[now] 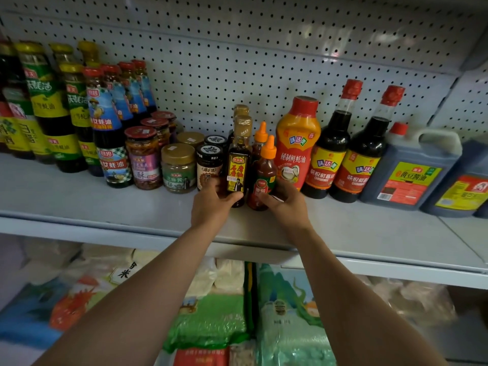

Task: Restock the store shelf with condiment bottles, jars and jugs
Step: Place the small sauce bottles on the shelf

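On the grey shelf (79, 202), near its middle, stand a small dark sesame-oil bottle (239, 159) with a gold cap and a red chili-sauce bottle (264, 175) with an orange nozzle. My left hand (211, 204) grips the base of the sesame-oil bottle, thumb across its front. My right hand (285, 204) grips the base of the chili-sauce bottle. Both bottles stand upright, side by side. A second bottle of each kind stands right behind them.
Left are jars (144, 157) and tall oyster-sauce bottles (111, 122). Right stand an orange squeeze bottle (297, 143), two dark soy bottles (330, 143) and jugs (412, 167). Pegboard backs the shelf. Rice bags (211, 318) lie on the shelf below.
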### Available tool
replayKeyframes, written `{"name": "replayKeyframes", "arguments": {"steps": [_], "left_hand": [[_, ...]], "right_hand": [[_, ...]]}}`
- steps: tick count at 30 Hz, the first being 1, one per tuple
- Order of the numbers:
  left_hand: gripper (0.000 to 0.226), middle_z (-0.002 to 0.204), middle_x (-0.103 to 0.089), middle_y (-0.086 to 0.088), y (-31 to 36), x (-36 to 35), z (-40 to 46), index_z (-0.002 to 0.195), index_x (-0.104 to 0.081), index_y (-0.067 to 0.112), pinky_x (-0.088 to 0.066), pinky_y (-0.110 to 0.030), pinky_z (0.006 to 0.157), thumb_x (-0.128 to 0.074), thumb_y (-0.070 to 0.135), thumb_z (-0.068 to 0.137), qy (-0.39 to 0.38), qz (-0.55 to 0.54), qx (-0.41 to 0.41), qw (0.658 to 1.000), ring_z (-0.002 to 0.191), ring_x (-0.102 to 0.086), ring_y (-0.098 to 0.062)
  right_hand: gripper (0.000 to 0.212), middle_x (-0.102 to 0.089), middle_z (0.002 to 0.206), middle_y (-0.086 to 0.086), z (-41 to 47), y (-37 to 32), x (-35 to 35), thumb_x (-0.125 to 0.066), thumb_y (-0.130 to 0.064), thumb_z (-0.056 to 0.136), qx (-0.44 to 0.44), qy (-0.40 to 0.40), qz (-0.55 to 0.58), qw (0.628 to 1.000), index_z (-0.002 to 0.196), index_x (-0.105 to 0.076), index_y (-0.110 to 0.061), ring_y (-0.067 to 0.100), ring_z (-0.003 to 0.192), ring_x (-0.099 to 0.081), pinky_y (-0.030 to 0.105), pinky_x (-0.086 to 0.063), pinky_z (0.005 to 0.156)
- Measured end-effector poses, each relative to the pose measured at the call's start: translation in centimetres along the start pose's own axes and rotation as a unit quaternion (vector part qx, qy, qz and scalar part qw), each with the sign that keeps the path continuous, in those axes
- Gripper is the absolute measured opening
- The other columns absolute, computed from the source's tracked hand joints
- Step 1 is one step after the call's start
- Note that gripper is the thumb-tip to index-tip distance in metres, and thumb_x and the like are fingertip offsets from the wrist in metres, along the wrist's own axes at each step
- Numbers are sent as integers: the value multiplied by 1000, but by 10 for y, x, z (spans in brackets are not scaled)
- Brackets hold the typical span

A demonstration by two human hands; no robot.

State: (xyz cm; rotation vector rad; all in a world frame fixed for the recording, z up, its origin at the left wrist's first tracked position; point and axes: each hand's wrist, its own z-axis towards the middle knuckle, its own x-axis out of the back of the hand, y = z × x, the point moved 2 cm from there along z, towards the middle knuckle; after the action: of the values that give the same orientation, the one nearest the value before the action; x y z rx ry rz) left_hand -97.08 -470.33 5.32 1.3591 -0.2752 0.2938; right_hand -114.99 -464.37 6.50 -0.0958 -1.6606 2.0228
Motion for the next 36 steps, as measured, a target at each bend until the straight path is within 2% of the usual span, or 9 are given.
{"name": "replayKeyframes", "arguments": {"steps": [3, 7, 11, 15, 22, 26, 29, 33, 36], "left_hand": [[47, 103, -72, 9, -1, -1, 0, 115, -61, 26, -54, -42, 89, -81, 43, 75, 11, 6, -2, 1000, 97, -68, -14], [49, 103, -72, 8, -3, -3, 0, 114, -61, 27, -55, -44, 87, -78, 51, 74, 21, 29, 6, 999, 96, -67, -16], [38, 101, -72, 7, 0, -3, 0, 108, -63, 27, -52, -39, 84, -73, 51, 80, 36, 52, 17, 998, 97, -66, -19], [29, 100, -73, 8, 3, -3, -2, 103, -66, 28, -51, -38, 84, -72, 49, 83, 53, 68, 17, 996, 97, -66, -20], [32, 99, -73, 8, 5, -3, -3, 102, -67, 27, -46, -34, 77, -71, 52, 83, 55, 77, 15, 995, 96, -66, -19], [48, 94, -68, 14, 10, -3, -4, 104, -63, 28, -40, -31, 69, -70, 66, 76, 39, 82, 25, 995, 88, -60, -14], [54, 99, -69, 11, 9, -4, -3, 107, -59, 28, -45, -33, 73, -68, 70, 74, 40, 87, 27, 995, 93, -63, -17], [47, 100, -70, 7, 9, -5, 0, 104, -59, 27, -46, -35, 75, -69, 65, 78, 49, 95, 28, 994, 95, -64, -20], [38, 100, -71, 5, 8, -5, 1, 101, -62, 26, -46, -35, 76, -70, 58, 81, 62, 91, 31, 993, 96, -65, -21]], "right_hand": [[52, -71, 115, -6, 1, 0, -1, -80, -33, 82, 6, 11, -19, 1000, 129, -62, -22, 6, 104, -66, 34, -57, 92], [54, -69, 117, -3, 3, 0, -3, -79, -32, 84, 16, 22, -45, 999, 133, -59, -18, 7, 102, -64, 15, -50, 79], [53, -69, 119, -3, 6, 0, -4, -77, -38, 85, 21, 31, -73, 997, 133, -61, -21, 7, 102, -63, 19, -51, 81], [49, -68, 124, -1, 8, -4, -7, -74, -35, 89, 21, 29, -83, 996, 133, -59, -21, 4, 101, -57, 5, -37, 69], [48, -66, 128, -1, 10, -4, -9, -71, -34, 91, 29, 28, -95, 995, 135, -57, -21, 6, 105, -58, 5, -37, 70], [49, -66, 127, -2, 10, -4, -10, -71, -36, 91, 28, 25, -99, 994, 136, -57, -21, 3, 102, -57, 5, -38, 70], [51, -66, 127, -3, 10, -4, -11, -71, -36, 91, 27, 27, -98, 994, 137, -56, -21, 2, 102, -57, 5, -38, 71], [51, -67, 126, -3, 10, -3, -11, -71, -36, 90, 23, 32, -102, 994, 136, -57, -20, 4, 103, -59, 12, -41, 76], [47, -67, 125, -2, 11, -3, -12, -71, -36, 91, 25, 40, -115, 992, 132, -60, -19, 2, 102, -56, 6, -36, 72]]}}
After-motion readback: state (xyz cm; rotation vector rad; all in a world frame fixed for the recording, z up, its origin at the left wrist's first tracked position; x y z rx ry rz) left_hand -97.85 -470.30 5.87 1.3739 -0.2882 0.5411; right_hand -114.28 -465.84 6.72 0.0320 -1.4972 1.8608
